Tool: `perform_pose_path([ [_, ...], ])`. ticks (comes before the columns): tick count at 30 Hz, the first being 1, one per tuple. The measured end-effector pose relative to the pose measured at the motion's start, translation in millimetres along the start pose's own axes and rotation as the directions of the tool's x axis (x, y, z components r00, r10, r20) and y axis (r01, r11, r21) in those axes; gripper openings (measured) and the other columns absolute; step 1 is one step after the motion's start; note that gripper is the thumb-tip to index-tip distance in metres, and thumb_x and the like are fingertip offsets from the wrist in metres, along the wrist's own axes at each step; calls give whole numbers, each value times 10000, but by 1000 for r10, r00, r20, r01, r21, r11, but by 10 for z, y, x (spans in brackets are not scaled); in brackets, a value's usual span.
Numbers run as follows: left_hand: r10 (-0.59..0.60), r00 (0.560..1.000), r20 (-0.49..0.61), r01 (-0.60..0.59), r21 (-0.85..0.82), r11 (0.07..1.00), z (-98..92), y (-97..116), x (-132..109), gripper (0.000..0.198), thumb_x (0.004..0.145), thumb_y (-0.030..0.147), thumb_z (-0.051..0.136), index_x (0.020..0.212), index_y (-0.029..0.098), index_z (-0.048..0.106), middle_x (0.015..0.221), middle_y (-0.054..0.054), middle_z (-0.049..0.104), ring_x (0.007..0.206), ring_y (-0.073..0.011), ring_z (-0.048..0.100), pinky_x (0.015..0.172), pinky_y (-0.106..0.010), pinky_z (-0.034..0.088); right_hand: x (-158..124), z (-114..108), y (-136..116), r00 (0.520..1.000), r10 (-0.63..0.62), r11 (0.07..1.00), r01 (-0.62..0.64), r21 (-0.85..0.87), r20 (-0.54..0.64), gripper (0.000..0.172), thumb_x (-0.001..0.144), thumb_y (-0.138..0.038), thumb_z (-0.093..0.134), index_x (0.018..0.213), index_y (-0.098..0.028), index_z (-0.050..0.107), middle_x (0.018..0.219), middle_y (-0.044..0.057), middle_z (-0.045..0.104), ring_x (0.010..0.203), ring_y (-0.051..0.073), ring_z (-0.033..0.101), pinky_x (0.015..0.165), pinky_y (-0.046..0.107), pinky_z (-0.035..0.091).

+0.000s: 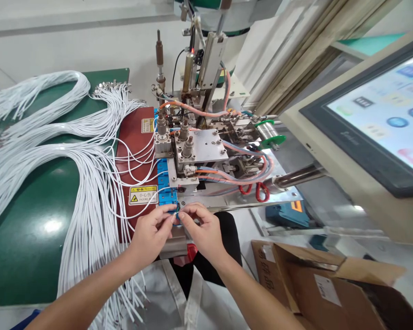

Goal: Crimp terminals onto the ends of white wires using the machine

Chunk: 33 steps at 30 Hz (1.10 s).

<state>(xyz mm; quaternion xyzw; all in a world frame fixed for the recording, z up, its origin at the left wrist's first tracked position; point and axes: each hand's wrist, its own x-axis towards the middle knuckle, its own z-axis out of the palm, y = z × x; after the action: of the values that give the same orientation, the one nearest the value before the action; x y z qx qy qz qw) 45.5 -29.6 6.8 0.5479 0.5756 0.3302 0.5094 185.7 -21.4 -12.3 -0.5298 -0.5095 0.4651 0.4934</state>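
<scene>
Both of my hands meet at the front of a small assembly machine [199, 151]. My left hand [151, 231] is pinched, its fingertips at the lower end of a blue fixture strip [165, 185] and touching a thin white wire. My right hand [201, 229] is also pinched, fingertips against the left hand's at the same spot. What the fingers grip is too small to name for sure; it looks like a white wire end. Loops of white wire [137, 160] run from the fixture across a red plate [135, 137].
A large bundle of white wires [55, 151] lies on the green table [24, 238] at left. A touchscreen panel [382, 119] stands at right. An open cardboard box [316, 279] sits at lower right. A yellow warning label [143, 195] is on the red plate.
</scene>
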Motion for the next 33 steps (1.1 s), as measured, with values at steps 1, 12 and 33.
perform_pose_path([
  [1, 1, 1000, 10, -1, -7, 1000, 4, -5, 4, 301, 809, 309, 490, 1059, 164, 575, 633, -2, 611, 499, -98, 532, 538, -218, 452, 0, -3, 2, 999, -39, 999, 38, -38, -15, 89, 712, -196, 583, 627, -188, 608, 648, 10, 562, 619, 136, 510, 581, 261, 402],
  [12, -66, 996, 57, 65, 27, 998, -14, -16, 94, 192, 786, 253, 487, 971, 205, 465, 692, 20, 603, 507, -95, 547, 512, -206, 440, 51, -6, 139, 1000, -19, 995, 19, -97, -2, 115, 766, -204, 516, 658, -186, 555, 668, -5, 525, 627, 129, 489, 601, 242, 383],
  [33, 197, 973, 123, -225, 710, 667, -237, 13, 263, 225, 807, 108, 426, 828, 153, 646, 800, -88, 647, 770, -220, 590, 729, -338, 443, 206, -11, 312, 971, 223, 966, -209, -152, 81, 175, 737, -298, 510, 593, -200, 511, 470, -46, 476, 445, 119, 428, 460, 231, 326],
])
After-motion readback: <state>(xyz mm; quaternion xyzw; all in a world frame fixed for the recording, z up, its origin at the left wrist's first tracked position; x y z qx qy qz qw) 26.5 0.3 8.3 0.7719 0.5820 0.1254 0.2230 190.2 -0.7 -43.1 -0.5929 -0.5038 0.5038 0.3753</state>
